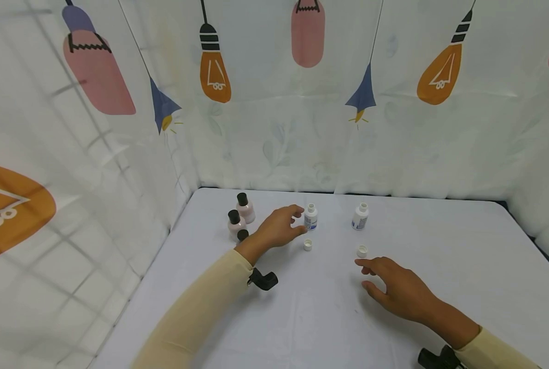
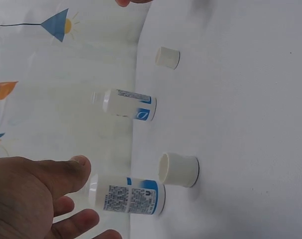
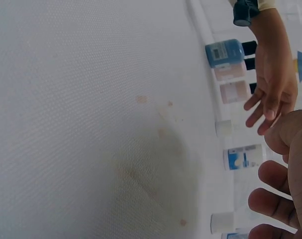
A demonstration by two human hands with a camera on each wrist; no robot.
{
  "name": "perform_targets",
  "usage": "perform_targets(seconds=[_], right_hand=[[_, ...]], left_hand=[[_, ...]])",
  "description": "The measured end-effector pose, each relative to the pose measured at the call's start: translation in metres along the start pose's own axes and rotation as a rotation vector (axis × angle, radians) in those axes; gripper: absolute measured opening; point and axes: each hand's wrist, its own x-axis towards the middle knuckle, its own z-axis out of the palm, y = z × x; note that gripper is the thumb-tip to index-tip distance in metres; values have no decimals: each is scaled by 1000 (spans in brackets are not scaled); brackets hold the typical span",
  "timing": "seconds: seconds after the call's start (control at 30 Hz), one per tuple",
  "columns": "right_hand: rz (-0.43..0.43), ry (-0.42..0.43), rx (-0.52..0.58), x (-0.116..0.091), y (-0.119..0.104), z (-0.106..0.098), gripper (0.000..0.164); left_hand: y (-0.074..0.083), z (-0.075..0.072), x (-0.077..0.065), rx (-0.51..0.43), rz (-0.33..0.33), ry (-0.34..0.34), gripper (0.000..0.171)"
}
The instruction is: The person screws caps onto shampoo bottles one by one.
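Two small white bottles with blue-and-white labels stand upright and uncapped on the white table. My left hand [image 1: 281, 225] reaches beside the left bottle [image 1: 311, 217], thumb and fingers spread close to it and holding nothing. In the left wrist view the thumb overlaps the neck of this bottle [image 2: 126, 195]. In front of it sits a white cap [image 1: 308, 245], hollow side up. The right bottle [image 1: 360, 216] has its own white cap [image 1: 361, 251] before it. My right hand [image 1: 396, 287] hovers just in front of that cap, fingers loosely bent and holding nothing.
Two pink bottles [image 1: 236, 224] with black caps stand at the table's left; a blue bottle [image 3: 225, 53] beside them is mostly behind my left arm in the head view. Patterned white curtains [image 1: 274, 128] enclose the table. Faint brownish spots [image 3: 141, 99] mark the tablecloth.
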Motion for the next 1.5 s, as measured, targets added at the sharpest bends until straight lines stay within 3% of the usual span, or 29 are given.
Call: perform_targets(seconds=[0.7, 0.83, 1.13, 1.5], right_hand=[[30, -36, 38, 2, -4, 4, 53], [19, -26, 46, 3, -4, 5, 53], [-4, -17, 56, 4, -4, 5, 52], [17, -22, 56, 3, -3, 6, 51]], left_hand=[[0, 23, 24, -15, -119, 28, 70], [-2, 26, 29, -65, -130, 29, 69], [-16, 32, 38, -139, -90, 42, 67], [-16, 35, 44, -185, -57, 62, 56]])
